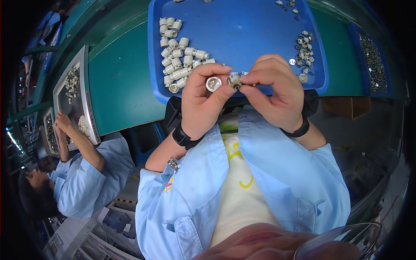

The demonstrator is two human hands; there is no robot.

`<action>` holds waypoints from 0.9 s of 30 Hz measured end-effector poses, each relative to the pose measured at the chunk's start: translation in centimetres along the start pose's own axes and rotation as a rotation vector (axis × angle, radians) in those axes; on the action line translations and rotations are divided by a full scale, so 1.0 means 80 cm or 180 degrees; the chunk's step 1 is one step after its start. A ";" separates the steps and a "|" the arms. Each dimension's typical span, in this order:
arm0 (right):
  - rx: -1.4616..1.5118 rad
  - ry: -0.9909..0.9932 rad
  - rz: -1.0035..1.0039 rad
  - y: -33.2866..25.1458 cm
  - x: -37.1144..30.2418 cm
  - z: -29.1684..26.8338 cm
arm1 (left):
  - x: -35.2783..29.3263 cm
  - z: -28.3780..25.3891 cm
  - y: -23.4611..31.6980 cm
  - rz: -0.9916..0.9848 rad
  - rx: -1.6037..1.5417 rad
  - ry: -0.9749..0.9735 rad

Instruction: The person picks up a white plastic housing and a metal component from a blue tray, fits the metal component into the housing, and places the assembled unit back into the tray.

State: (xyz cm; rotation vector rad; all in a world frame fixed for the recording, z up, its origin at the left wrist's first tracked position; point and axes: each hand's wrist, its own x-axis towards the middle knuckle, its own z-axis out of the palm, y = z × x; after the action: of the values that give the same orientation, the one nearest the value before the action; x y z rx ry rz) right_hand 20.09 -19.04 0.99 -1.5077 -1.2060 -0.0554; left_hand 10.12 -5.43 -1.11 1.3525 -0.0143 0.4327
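My left hand (200, 100) is closed around a round white ceramic socket (213, 84), whose open end faces up and shows metal contacts inside. Between its index finger and thumb and my right fingertips is a small white-and-metal insert (234, 79), dark at its lower end. My right hand (277, 86) pinches this insert from the right with thumb and index finger. Both hands are over the near edge of a blue tray (242, 26). Many white cylindrical sockets (177, 54) lie in the tray's left part. Small white-and-metal inserts (304, 51) are scattered along its right side.
The tray rests on a green table (117, 86). A second blue tray (370, 60) of small metal parts stands at the right. At the left, a co-worker (93, 169) in a light blue shirt works over a metal-rimmed tray (82, 93). A brown box (346, 106) is below the right edge.
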 end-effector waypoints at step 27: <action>-0.0518 0.0175 -0.0067 0.005 -0.003 0.013 | 0.000 0.003 0.001 -0.0611 -0.1069 0.0244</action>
State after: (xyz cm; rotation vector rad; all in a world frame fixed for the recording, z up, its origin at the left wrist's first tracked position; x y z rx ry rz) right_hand 19.69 -18.32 0.18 -1.6239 -1.1964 -0.2122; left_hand 10.17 -5.64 -0.98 0.9954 0.1015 0.3037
